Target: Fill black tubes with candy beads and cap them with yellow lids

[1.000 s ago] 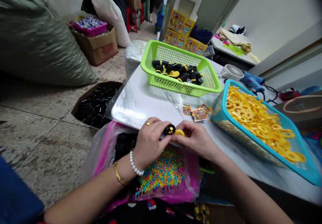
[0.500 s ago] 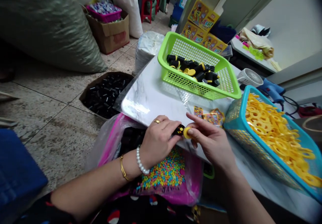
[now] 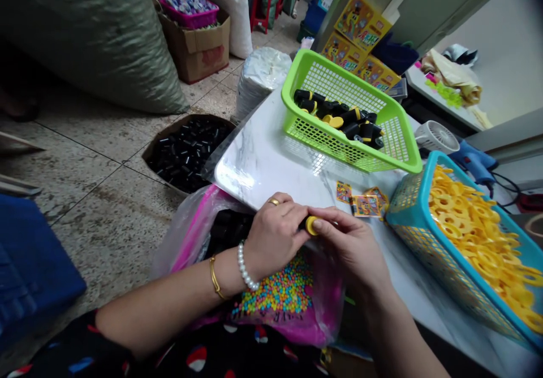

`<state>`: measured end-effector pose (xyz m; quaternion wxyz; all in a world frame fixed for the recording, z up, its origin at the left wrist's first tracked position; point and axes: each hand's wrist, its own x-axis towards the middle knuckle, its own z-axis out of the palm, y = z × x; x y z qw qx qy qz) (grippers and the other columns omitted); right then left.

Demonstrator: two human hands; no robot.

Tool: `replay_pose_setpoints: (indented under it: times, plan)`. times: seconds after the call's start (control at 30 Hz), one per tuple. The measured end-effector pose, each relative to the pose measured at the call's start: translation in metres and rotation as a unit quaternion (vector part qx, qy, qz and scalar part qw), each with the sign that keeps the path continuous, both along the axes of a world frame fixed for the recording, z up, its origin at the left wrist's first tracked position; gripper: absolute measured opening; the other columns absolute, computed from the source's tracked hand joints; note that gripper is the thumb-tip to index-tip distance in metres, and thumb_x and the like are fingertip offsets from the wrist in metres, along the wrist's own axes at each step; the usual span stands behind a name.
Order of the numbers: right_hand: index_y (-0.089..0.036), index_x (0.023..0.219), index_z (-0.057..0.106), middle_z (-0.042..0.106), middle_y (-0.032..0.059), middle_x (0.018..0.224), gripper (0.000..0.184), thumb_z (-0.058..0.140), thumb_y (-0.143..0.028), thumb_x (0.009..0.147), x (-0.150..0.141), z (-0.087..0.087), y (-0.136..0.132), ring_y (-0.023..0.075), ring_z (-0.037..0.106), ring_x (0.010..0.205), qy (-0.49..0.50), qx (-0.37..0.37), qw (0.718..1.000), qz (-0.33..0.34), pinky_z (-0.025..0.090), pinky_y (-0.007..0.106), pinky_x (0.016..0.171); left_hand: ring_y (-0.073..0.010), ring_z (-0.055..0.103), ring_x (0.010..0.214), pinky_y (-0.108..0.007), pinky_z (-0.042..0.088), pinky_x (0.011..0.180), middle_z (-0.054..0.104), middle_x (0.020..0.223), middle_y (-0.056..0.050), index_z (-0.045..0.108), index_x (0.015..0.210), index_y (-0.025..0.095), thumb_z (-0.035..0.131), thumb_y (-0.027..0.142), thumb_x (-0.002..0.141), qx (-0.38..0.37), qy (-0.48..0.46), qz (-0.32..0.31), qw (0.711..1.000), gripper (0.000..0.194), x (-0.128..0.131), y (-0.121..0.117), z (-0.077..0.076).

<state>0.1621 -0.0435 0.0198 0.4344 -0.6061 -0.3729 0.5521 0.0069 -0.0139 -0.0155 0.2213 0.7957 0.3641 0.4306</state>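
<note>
My left hand (image 3: 274, 233) is closed around a small black container (image 3: 302, 225), mostly hidden by the fingers. My right hand (image 3: 350, 242) pinches a round yellow cap (image 3: 311, 226) against the container's mouth. Whether the cap is fully seated I cannot tell. Both hands are over the near table edge. Beneath them is a pink tray (image 3: 186, 248) lined with clear plastic, holding small multicoloured balls (image 3: 275, 290) and several black containers (image 3: 229, 228).
On the marble-patterned table (image 3: 244, 163) stand a green basket (image 3: 352, 154) of black containers with yellow caps and a blue basket (image 3: 419, 208) of yellow rings. Small printed packets (image 3: 365, 205) lie between. A box of black pieces (image 3: 189, 149) is on the floor at left.
My right hand has brought the yellow cap onto the black container, whose mouth showed yellow balls before. The view has shifted slightly, moving the surroundings to the right.
</note>
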Motion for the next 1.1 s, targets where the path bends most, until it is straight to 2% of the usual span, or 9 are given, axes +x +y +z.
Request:
replay_pose_setpoints:
  times: [0.1, 0.33, 0.43, 0.6, 0.7, 0.8, 0.9, 1.0, 1.1]
  plan:
    - [-0.022, 0.096, 0.074, 0.056, -0.0039, 0.059, 0.031, 0.081, -0.035, 0.069, -0.005, 0.002, 0.002, 0.0048, 0.042, 0.045, 0.017, -0.031, 0.999, -0.031, 0.035, 0.016, 0.04, -0.0209, 0.059, 0.084, -0.038, 0.048, 0.085, 0.069, 0.082, -0.004, 0.065, 0.095, 0.015, 0.066, 0.026, 0.085, -0.009, 0.0, -0.004, 1.0, 0.015, 0.0, 0.0, -0.001]
    - [-0.019, 0.079, 0.059, 0.05, -0.0071, 0.053, 0.033, 0.08, -0.042, 0.068, -0.004, 0.002, 0.008, 0.0031, 0.034, 0.039, 0.027, -0.05, 0.998, -0.026, 0.026, 0.015, 0.036, -0.0214, 0.057, 0.083, -0.038, 0.048, 0.083, 0.068, 0.08, -0.004, 0.065, 0.095, 0.015, 0.071, 0.025, 0.08, -0.008, 0.006, 0.004, 1.0, 0.02, 0.0, 0.001, -0.003]
    - [-0.02, 0.077, 0.055, 0.056, -0.0043, 0.062, 0.032, 0.077, -0.042, 0.071, -0.007, 0.0, 0.007, 0.0063, 0.043, 0.046, -0.025, -0.007, 0.999, -0.02, 0.034, 0.018, 0.04, -0.0229, 0.058, 0.084, -0.04, 0.048, 0.082, 0.067, 0.078, -0.005, 0.064, 0.09, 0.015, 0.072, 0.025, 0.078, -0.024, 0.011, 0.01, 1.0, 0.018, 0.001, 0.0, -0.001]
    - [-0.021, 0.078, 0.058, 0.059, -0.0015, 0.073, 0.023, 0.07, -0.04, 0.079, -0.012, -0.007, 0.0, 0.012, 0.055, 0.068, -0.147, 0.126, 0.98, -0.041, 0.048, 0.024, 0.063, -0.024, 0.061, 0.098, -0.043, 0.049, 0.088, 0.069, 0.103, -0.01, 0.06, 0.112, 0.014, 0.07, 0.023, 0.077, -0.022, -0.076, 0.009, 0.997, 0.038, 0.002, -0.004, 0.002]
    - [-0.022, 0.083, 0.058, 0.06, -0.0025, 0.074, 0.025, 0.069, -0.044, 0.079, -0.006, -0.006, -0.001, 0.0105, 0.054, 0.058, -0.073, 0.09, 0.993, -0.002, 0.049, 0.025, 0.055, -0.0201, 0.064, 0.096, -0.041, 0.048, 0.089, 0.071, 0.105, -0.006, 0.063, 0.104, 0.019, 0.063, 0.017, 0.084, 0.027, -0.099, 0.001, 0.995, 0.02, 0.002, -0.003, 0.002]
    - [-0.022, 0.088, 0.055, 0.06, -0.0036, 0.071, 0.03, 0.073, -0.043, 0.076, 0.001, 0.0, 0.002, 0.0098, 0.054, 0.051, -0.006, 0.017, 0.997, 0.081, 0.049, 0.025, 0.049, -0.0185, 0.065, 0.089, -0.038, 0.048, 0.085, 0.072, 0.097, -0.003, 0.063, 0.104, 0.021, 0.063, 0.018, 0.085, 0.014, -0.083, 0.002, 0.996, 0.019, 0.001, -0.002, 0.002]
    - [-0.021, 0.084, 0.051, 0.055, -0.0051, 0.063, 0.027, 0.07, -0.04, 0.079, 0.002, 0.005, 0.006, 0.0091, 0.051, 0.05, -0.069, 0.003, 0.991, 0.11, 0.044, 0.023, 0.048, -0.0192, 0.063, 0.087, -0.035, 0.048, 0.081, 0.07, 0.091, -0.004, 0.062, 0.104, 0.017, 0.063, 0.021, 0.085, -0.027, -0.057, -0.004, 0.998, 0.019, 0.001, -0.001, 0.003]
    - [-0.021, 0.083, 0.052, 0.054, -0.0033, 0.071, 0.02, 0.067, -0.034, 0.081, -0.005, 0.004, 0.005, 0.0102, 0.051, 0.062, -0.199, 0.078, 0.974, 0.07, 0.044, 0.023, 0.056, -0.0214, 0.06, 0.087, -0.036, 0.047, 0.08, 0.067, 0.089, -0.006, 0.061, 0.099, 0.014, 0.061, 0.02, 0.083, -0.03, -0.023, -0.011, 0.999, 0.017, 0.002, 0.0, 0.003]
    - [-0.022, 0.087, 0.056, 0.057, -0.0018, 0.079, 0.015, 0.066, -0.032, 0.082, -0.008, 0.002, -0.002, 0.0125, 0.054, 0.072, -0.219, 0.116, 0.967, 0.066, 0.046, 0.025, 0.065, -0.023, 0.058, 0.084, -0.038, 0.047, 0.078, 0.064, 0.087, -0.007, 0.06, 0.096, 0.013, 0.062, 0.02, 0.079, -0.033, 0.003, -0.012, 0.999, 0.018, 0.004, 0.0, 0.003]
